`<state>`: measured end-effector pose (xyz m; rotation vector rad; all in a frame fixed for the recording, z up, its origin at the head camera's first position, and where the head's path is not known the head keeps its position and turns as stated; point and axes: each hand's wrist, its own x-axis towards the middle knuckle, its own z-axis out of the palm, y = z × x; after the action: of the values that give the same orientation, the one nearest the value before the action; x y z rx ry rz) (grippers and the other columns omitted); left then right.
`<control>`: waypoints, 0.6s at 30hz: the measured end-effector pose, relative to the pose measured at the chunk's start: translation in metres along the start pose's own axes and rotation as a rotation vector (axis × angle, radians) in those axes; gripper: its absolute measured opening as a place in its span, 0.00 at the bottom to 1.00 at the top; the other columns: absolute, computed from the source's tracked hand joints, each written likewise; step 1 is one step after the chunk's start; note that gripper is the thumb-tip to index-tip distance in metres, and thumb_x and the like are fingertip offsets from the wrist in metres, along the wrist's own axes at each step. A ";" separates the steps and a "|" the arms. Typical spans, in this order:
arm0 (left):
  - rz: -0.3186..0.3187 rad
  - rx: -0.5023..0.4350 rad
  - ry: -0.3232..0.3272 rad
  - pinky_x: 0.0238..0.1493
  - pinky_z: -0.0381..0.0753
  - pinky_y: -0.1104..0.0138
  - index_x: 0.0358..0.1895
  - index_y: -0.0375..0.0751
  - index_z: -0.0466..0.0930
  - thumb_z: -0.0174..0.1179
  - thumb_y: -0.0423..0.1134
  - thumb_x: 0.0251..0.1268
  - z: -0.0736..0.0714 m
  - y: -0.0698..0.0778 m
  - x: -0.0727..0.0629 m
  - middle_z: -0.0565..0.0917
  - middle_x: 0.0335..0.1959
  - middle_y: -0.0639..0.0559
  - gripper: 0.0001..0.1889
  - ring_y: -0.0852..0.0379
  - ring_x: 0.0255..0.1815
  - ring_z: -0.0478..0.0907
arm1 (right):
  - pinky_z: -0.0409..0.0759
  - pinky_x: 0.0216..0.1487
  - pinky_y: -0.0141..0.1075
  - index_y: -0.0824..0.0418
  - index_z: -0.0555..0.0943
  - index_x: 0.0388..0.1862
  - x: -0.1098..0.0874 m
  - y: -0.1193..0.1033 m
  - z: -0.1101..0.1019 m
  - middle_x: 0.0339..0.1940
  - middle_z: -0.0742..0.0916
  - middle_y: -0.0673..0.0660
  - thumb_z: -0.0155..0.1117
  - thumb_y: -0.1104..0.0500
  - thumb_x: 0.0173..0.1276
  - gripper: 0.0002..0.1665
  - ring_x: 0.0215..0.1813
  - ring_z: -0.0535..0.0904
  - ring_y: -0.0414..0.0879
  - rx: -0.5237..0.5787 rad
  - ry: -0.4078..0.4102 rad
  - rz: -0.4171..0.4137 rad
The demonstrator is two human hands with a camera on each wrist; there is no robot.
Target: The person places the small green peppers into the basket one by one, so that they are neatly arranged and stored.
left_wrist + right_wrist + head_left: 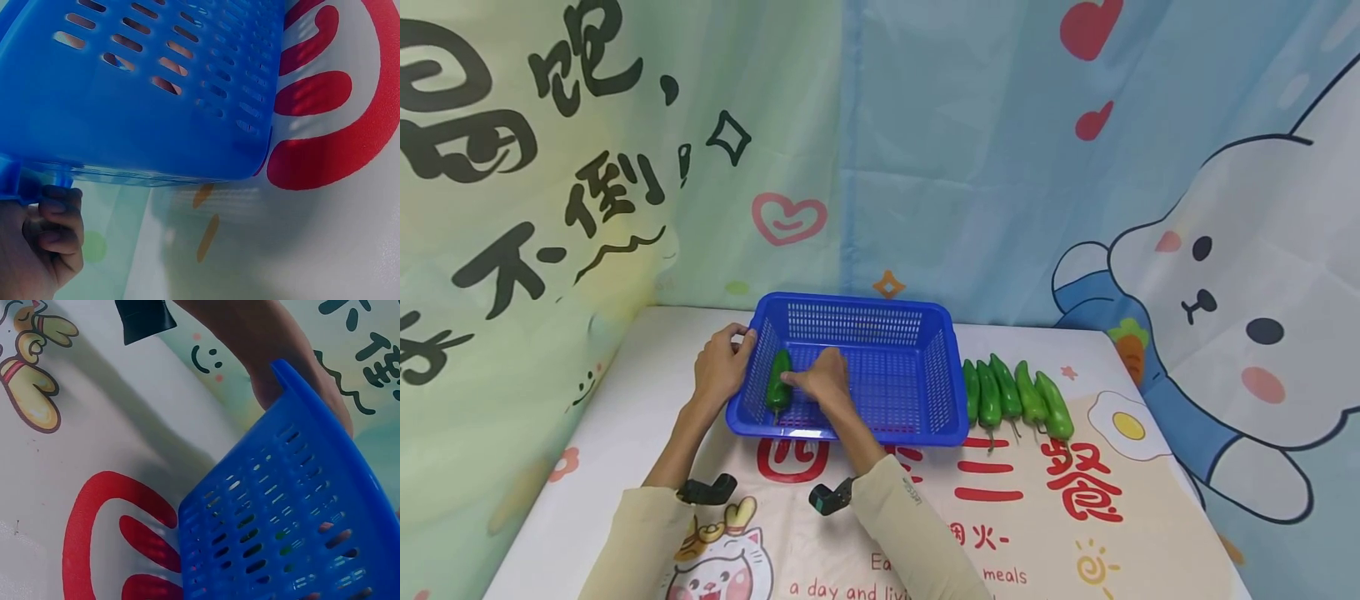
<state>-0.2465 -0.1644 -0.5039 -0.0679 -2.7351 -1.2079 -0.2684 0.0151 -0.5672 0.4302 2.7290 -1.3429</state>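
Head view: one glossy green pepper [779, 385] lies lengthwise beside the left wall inside a blue basket [917, 439], its stem toward the person. The pepper looks light and firm, likely hollow enough to dent under a hard squeeze, and its shiny skin may slip; the thick middle, taken across with thumb and fingers, seems the safest hold, sparing the thin stem. The thumb of the right hand [826, 375] meets the pepper's side, but the other fingers are largely hidden, so whether they pinch it cannot be told. At the basket's left edge, the left hand [722, 367] grips the rim, fingers curled around it in the left wrist view. The slotted plastic basket appears light and somewhat flexible, best steadied by that rim. Just beyond its right side, a row of green peppers [1006, 390] rests on the worktop [643, 375], before a printed curtain [925, 167].
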 end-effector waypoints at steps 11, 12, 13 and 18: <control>-0.001 0.001 -0.004 0.30 0.77 0.61 0.66 0.28 0.80 0.50 0.49 0.89 0.000 -0.001 0.000 0.92 0.44 0.28 0.25 0.36 0.36 0.91 | 0.80 0.26 0.40 0.61 0.86 0.25 0.006 0.006 -0.014 0.15 0.87 0.54 0.96 0.46 0.47 0.27 0.20 0.83 0.45 0.077 -0.079 0.047; -0.002 0.001 -0.003 0.31 0.77 0.61 0.66 0.28 0.80 0.50 0.49 0.89 0.000 -0.001 0.000 0.92 0.44 0.28 0.25 0.36 0.36 0.91 | 0.80 0.26 0.39 0.60 0.86 0.22 0.009 0.009 -0.014 0.14 0.87 0.53 0.96 0.45 0.47 0.27 0.19 0.84 0.44 0.068 -0.081 0.044; -0.002 0.002 -0.002 0.31 0.77 0.61 0.66 0.28 0.80 0.50 0.49 0.89 0.000 -0.001 0.000 0.92 0.44 0.28 0.25 0.36 0.36 0.91 | 0.81 0.26 0.38 0.58 0.86 0.21 0.012 0.012 -0.013 0.13 0.87 0.52 0.95 0.45 0.47 0.26 0.19 0.85 0.44 0.069 -0.087 0.043; -0.003 0.000 -0.001 0.32 0.77 0.61 0.66 0.29 0.80 0.50 0.49 0.89 0.000 0.000 0.001 0.92 0.44 0.28 0.25 0.37 0.36 0.91 | 0.83 0.26 0.37 0.54 0.88 0.20 0.020 0.019 -0.019 0.15 0.88 0.49 0.95 0.42 0.47 0.24 0.20 0.87 0.42 0.058 -0.128 0.049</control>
<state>-0.2475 -0.1650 -0.5038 -0.0643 -2.7374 -1.2094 -0.2810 0.0450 -0.5739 0.3975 2.5654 -1.3894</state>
